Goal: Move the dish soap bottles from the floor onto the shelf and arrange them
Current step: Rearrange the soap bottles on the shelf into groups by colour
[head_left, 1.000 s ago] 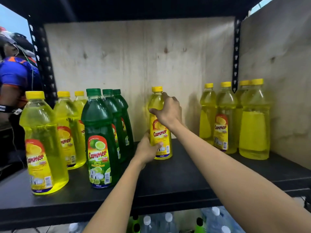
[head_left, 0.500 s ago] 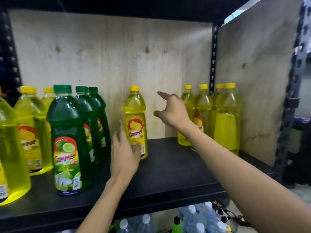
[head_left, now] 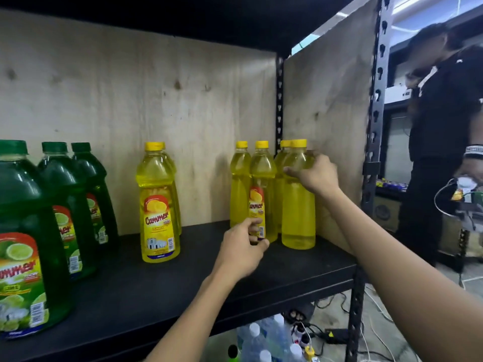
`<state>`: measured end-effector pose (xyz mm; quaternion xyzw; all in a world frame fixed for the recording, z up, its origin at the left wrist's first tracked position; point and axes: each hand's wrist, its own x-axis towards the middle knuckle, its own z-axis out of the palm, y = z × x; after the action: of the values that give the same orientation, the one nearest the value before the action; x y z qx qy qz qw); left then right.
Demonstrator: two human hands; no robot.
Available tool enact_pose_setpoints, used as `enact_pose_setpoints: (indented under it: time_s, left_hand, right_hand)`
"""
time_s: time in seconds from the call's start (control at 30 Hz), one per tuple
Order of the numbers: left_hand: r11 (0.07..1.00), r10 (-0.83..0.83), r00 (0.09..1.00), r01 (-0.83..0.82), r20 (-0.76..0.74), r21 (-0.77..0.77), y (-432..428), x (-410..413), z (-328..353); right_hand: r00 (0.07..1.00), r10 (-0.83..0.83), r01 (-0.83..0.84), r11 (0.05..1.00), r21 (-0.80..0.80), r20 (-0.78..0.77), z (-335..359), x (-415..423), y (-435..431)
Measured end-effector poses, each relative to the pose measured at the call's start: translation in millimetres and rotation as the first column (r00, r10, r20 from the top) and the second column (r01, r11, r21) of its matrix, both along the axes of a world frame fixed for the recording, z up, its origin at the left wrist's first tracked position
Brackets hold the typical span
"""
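Note:
A black shelf (head_left: 156,296) holds dish soap bottles. Three green bottles (head_left: 68,205) stand at the left. A labelled yellow bottle (head_left: 159,205) stands in the middle, with another one right behind it. Several yellow bottles cluster at the right corner. My right hand (head_left: 315,176) wraps the shoulder of the front right yellow bottle (head_left: 298,212), whose label is turned away. My left hand (head_left: 241,248) pinches the lower part of the labelled yellow bottle (head_left: 262,178) beside it. Both bottles stand upright on the shelf.
Plywood panels close the back and right side (head_left: 329,113) of the shelf. A metal upright (head_left: 376,126) stands at the right front corner. A person in black (head_left: 444,121) stands beyond it. Water bottles (head_left: 261,340) and cables (head_left: 339,333) lie below.
Both hands let go of the middle yellow bottle and moved right to the cluster in the corner. The view turned right, so the far-left yellow bottles dropped out of sight.

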<state>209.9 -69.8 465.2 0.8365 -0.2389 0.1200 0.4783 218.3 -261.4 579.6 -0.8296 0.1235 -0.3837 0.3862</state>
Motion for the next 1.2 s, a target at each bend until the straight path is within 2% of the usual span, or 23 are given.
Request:
enact_pose_setpoints:
  time_s: [0.1, 0.2, 0.3, 0.4, 0.5, 0.6, 0.67, 0.7, 0.73, 0.8, 0.87, 0.9, 1.07, 1.13, 1.2]
  left_hand:
    - [1.000, -0.011, 0.997, 0.010, -0.077, -0.018, -22, -2, -9]
    - [0.999, 0.030, 0.998, -0.032, -0.053, -0.030, -55, -8, -19]
    - [0.979, 0.062, 0.996, -0.074, -0.065, -0.190, -89, -20, -20]
    - [0.917, 0.109, 0.991, -0.131, -0.081, -0.376, -110, -25, -20]
    - [0.885, 0.196, 0.981, -0.184, -0.017, -0.428, -105, -29, -21]
    - [0.908, 0.197, 0.980, -0.171, 0.031, -0.381, -78, -24, -23]
    - [0.939, 0.125, 0.991, -0.104, 0.044, -0.326, -49, -18, -19]
    - [0.948, 0.054, 0.998, -0.040, 0.034, -0.314, -32, -14, -16]
    - [0.950, -0.028, 0.999, 0.032, 0.017, -0.311, -14, -13, -12]
    - [0.944, -0.183, 0.983, 0.165, -0.035, -0.285, 20, -14, -4]
    - [0.943, -0.248, 0.966, 0.224, -0.070, -0.248, 53, -19, 6]
    - [0.950, -0.250, 0.964, 0.225, -0.091, -0.218, 69, -22, 10]
    - [0.963, -0.268, 0.937, 0.257, -0.222, -0.081, 130, -31, 33]
    - [0.962, -0.274, 0.918, 0.258, -0.287, -0.092, 145, -36, 39]
    - [0.956, -0.286, 0.900, 0.245, -0.329, -0.161, 155, -39, 40]
  right_hand:
    - [0.996, -0.075, 0.080, 0.990, -0.116, 0.047, -4, -20, 3]
    - [0.998, -0.046, 0.034, 0.970, -0.239, -0.044, 0, -42, 14]
    - [0.986, 0.041, -0.096, 0.933, -0.347, -0.161, 3, -61, 30]
    - [0.996, 0.013, -0.052, 0.884, -0.465, -0.086, -6, -73, 50]
    - [0.999, -0.012, 0.033, 0.884, -0.467, 0.048, -12, -79, 64]
    - [0.995, 0.003, 0.035, 0.920, -0.390, 0.098, -8, -78, 72]
    - [0.995, 0.085, -0.062, 0.939, -0.338, 0.053, -2, -76, 76]
    - [0.983, 0.186, -0.177, 0.941, -0.289, 0.001, 3, -75, 77]
    - [0.943, 0.326, -0.333, 0.918, -0.214, -0.069, 9, -75, 77]
    - [0.766, 0.611, -0.629, 0.776, -0.041, -0.198, 18, -75, 75]
    - [0.594, 0.764, -0.782, 0.622, 0.043, -0.254, 22, -68, 73]
    - [0.537, 0.801, -0.820, 0.569, 0.057, -0.263, 23, -64, 76]
    - [0.456, 0.845, -0.876, 0.482, 0.029, -0.280, 24, -47, 109]
    - [0.415, 0.876, -0.895, 0.442, 0.065, -0.247, 22, -41, 121]
    - [0.411, 0.893, -0.896, 0.433, 0.099, -0.186, 16, -35, 131]
